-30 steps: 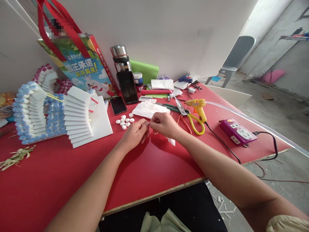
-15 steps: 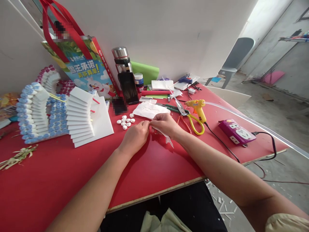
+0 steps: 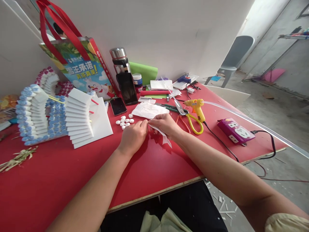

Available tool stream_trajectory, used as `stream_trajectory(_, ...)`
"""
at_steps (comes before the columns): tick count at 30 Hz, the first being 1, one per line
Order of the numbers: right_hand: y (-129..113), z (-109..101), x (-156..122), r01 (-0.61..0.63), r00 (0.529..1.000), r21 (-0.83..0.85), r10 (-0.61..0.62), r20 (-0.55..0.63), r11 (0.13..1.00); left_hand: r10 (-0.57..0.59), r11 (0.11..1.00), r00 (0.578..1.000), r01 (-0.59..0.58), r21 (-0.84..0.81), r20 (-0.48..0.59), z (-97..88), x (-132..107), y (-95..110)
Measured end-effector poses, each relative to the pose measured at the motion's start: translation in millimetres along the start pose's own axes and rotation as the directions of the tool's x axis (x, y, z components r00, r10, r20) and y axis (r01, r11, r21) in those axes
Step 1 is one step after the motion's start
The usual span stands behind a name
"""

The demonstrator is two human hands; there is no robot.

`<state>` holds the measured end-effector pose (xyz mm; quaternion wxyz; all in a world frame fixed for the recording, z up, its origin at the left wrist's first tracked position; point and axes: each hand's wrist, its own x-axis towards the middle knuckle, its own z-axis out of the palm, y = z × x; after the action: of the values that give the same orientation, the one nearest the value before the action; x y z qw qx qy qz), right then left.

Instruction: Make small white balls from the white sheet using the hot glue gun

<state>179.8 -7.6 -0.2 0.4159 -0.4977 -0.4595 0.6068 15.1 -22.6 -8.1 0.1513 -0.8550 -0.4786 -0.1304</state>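
Through the head camera, we see our left hand [image 3: 132, 135] and right hand [image 3: 164, 124] meeting fingertip to fingertip low over the red tabletop [image 3: 72, 167]. Both are closed in a narrow pinch on a thin white paper-like strip [image 3: 166, 139], whose free end trails out beneath the right palm toward the table. To handle it well, we judge a light, even pinch close to the meeting point best, with forearms steadied on the table. The small white pebble-shaped beads [image 3: 125, 121] lie just beside the left knuckles. The yellow hot-glue gun [image 3: 196, 108] stands apart to the right.

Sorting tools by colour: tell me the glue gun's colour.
The glue gun is yellow; head view shows it best.
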Motion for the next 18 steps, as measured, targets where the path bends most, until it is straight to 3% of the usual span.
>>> stream_trajectory(11, -7, -15, -2, -0.019, 0.985, 0.054, 0.010, 0.174, 0.998, 0.073, 0.997, 0.997, -0.073, 0.001, 0.027, -0.1, -3, -6)
stream_trajectory(18, -10, -13, -4, -0.091, 0.986, 0.088, 0.077, 0.148, 0.992, 0.074, 0.997, 0.997, -0.073, -0.008, 0.029, 1.9, -4, -5)
